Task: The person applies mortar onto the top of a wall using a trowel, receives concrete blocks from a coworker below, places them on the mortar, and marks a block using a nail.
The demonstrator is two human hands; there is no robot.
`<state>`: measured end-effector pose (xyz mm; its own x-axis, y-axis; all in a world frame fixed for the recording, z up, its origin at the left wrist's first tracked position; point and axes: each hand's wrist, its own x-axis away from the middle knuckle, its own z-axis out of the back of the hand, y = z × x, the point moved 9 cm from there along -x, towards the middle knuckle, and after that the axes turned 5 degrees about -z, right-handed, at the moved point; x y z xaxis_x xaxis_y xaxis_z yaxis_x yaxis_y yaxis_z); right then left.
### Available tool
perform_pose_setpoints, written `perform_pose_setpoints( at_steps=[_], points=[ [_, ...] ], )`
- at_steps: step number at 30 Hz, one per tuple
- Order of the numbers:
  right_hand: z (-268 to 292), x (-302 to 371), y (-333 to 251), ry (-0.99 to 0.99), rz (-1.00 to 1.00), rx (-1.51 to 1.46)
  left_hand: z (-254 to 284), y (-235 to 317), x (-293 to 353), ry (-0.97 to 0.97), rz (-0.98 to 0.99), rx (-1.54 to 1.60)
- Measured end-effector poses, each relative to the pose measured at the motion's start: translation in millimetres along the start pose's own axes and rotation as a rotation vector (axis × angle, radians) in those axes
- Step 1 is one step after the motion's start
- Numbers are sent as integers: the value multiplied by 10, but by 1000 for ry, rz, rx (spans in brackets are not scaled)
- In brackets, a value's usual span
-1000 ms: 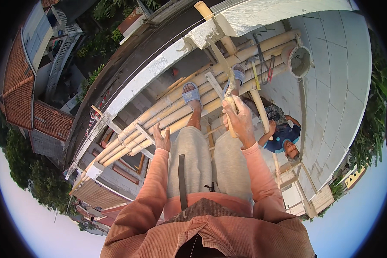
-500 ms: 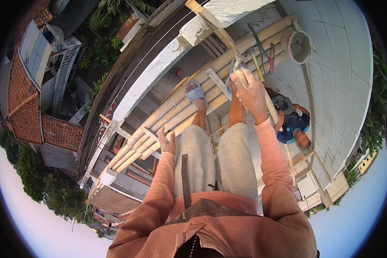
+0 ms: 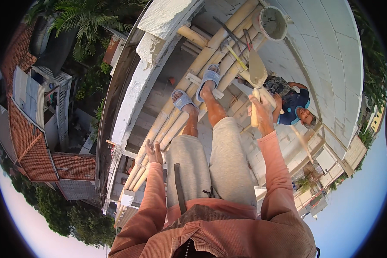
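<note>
Two bare hands, both in pink sleeves, head our list. Right hand [image 3: 263, 115]: we see the fingers curled closed around the pale handle of a trowel [image 3: 257, 69], its leaf-shaped blade pointing away from the body. Left hand [image 3: 154, 153]: fingers loosely parted, nothing visible in the grasp, close by a run of bamboo poles [image 3: 206, 53]; contact with them we cannot tell. On the poles we enter one pair of blue-grey sandals [image 3: 210, 78], worn. Farther along we note one yellow-handled tool [image 3: 237, 58], one red-handled tool [image 3: 247, 39] and one round bucket [image 3: 257, 21] with grey matter inside. Right side: one co-worker [image 3: 294, 109] in dark blue, near a pale block wall [image 3: 331, 47]. Left side: one rough white ledge [image 3: 135, 90].
</note>
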<state>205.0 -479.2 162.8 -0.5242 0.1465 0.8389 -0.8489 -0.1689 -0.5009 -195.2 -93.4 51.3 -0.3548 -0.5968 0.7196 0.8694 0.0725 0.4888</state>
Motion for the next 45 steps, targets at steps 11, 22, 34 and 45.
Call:
perform_pose_setpoints(
  at_steps=[11, 22, 34, 45],
  points=[
    [1400, -2637, -1158, 92, 143, -709, -161, 561, -506, -74, -59, -126],
    [977, -2313, 734, -56, -307, -6, -299, 1650, -1624, -9, -222, -442],
    [1056, -2124, 1753, -222, -282, 725, 50, 1461, -2553, 90, -324, -875],
    [134, -25, 2870, -179, -211, 466, -155, 1250, -2570, -14, -349, -971]
  ],
)
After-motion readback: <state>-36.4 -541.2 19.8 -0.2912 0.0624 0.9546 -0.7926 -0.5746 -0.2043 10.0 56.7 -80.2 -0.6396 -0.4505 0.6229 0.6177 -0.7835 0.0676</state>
